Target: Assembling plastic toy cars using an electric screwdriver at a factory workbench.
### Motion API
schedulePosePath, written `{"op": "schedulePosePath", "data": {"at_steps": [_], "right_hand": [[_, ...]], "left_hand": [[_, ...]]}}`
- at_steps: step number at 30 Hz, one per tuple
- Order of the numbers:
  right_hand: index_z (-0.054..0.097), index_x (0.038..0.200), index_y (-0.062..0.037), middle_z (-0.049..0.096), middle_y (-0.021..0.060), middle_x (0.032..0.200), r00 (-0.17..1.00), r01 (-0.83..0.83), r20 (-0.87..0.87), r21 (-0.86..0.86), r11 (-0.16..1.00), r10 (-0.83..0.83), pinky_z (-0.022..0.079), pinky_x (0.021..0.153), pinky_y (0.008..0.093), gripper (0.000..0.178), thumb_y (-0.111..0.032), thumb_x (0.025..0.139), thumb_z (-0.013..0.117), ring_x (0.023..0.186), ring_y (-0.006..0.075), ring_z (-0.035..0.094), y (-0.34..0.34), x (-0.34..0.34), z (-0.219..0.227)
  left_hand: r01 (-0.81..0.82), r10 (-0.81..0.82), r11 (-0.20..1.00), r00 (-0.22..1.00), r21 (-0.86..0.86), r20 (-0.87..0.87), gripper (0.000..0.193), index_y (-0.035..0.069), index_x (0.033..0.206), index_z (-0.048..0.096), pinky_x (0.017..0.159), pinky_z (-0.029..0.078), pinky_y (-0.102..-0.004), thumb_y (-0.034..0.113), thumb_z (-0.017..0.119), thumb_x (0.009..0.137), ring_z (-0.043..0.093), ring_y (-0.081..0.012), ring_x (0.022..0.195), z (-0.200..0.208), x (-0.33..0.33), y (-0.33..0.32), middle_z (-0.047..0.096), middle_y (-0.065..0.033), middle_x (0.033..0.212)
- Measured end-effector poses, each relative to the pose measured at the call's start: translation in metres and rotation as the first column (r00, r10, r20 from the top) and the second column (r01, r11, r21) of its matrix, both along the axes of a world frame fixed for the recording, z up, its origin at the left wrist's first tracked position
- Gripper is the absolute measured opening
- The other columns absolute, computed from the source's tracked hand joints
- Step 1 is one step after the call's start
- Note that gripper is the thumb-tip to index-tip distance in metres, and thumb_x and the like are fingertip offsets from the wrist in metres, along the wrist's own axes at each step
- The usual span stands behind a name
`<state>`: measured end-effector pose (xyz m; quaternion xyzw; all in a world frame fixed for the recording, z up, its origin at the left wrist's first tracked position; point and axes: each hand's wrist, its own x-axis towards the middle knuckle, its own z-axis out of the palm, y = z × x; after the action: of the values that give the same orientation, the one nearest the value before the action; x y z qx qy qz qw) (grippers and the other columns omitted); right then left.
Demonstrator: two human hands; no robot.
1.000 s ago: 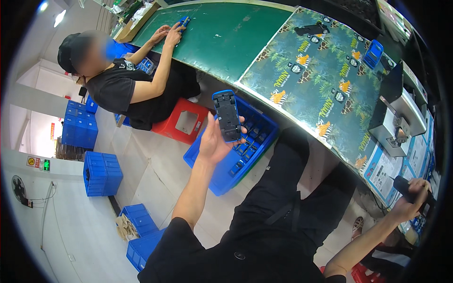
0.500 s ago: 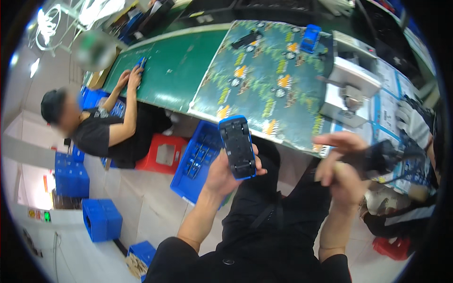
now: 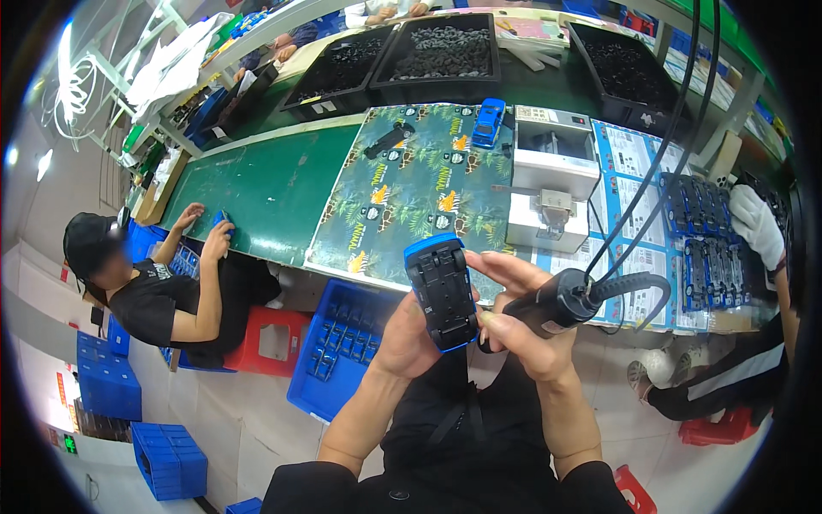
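"What is the left hand [image 3: 406, 341] doing?"
"Gripping a toy car [image 3: 442, 291], underside up, by the surface's [image 3: 274, 182] near edge."
"And the right hand [image 3: 543, 349]?"
"It's wrapped around a black screwdriver [image 3: 552, 304]; I can't tell whether its hidden tip touches the toy car."
"What's on the surface?"
"Toward the far edge, a blue car [image 3: 488, 125] beside a white machine [image 3: 555, 178], and a black chassis [image 3: 390, 140] farther left."
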<state>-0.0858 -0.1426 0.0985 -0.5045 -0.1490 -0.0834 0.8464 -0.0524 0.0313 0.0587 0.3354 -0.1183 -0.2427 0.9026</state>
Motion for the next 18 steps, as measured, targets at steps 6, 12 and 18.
{"op": "schedulePosePath", "data": {"at_steps": [6, 12, 18], "right_hand": [[0.046, 0.137, 0.0056, 0.054, 0.0207, 0.139, 1.0, -0.009, 0.028, -0.064, 0.998, 0.011, 0.045, 0.072, 0.0217, 0.058, 0.004, 0.082, 0.066, 0.076, 0.0044, 0.055, -0.003, -0.002, 0.004], [0.044, 0.138, 0.0057, 0.056, 0.0177, 0.137, 0.994, 0.105, 0.022, -0.15, 0.983, -0.103, 0.04, 0.06, 0.0186, 0.065, 0.007, 0.077, 0.068, 0.066, 0.0016, 0.05, -0.008, 0.0, 0.009], [0.048, 0.137, 0.0043, 0.06, 0.0177, 0.134, 1.0, -0.027, -0.003, -0.126, 0.992, 0.027, 0.039, 0.059, 0.0173, 0.063, 0.006, 0.077, 0.069, 0.074, 0.0023, 0.054, -0.006, -0.005, 0.004]], "left_hand": [[0.03, -0.031, 0.999, 0.999, 0.024, 0.024, 0.069, 0.002, 0.137, 0.044, 0.093, 0.053, -0.0403, 0.047, 0.066, 0.09, 0.065, -0.0254, 0.104, 0.001, 0.003, -0.001, 0.061, -0.015, 0.119], [0.054, -0.054, 0.998, 0.999, 0.01, -0.001, 0.062, 0.003, 0.136, 0.045, 0.09, 0.054, -0.0406, 0.047, 0.059, 0.094, 0.066, -0.0283, 0.102, -0.004, 0.005, -0.003, 0.061, -0.0159, 0.119], [0.092, -0.112, 0.968, 0.991, -0.233, -0.075, 0.063, 0.005, 0.143, 0.039, 0.092, 0.052, -0.0437, 0.052, 0.041, 0.101, 0.062, -0.0342, 0.11, -0.002, 0.019, 0.003, 0.057, -0.019, 0.129]]}}
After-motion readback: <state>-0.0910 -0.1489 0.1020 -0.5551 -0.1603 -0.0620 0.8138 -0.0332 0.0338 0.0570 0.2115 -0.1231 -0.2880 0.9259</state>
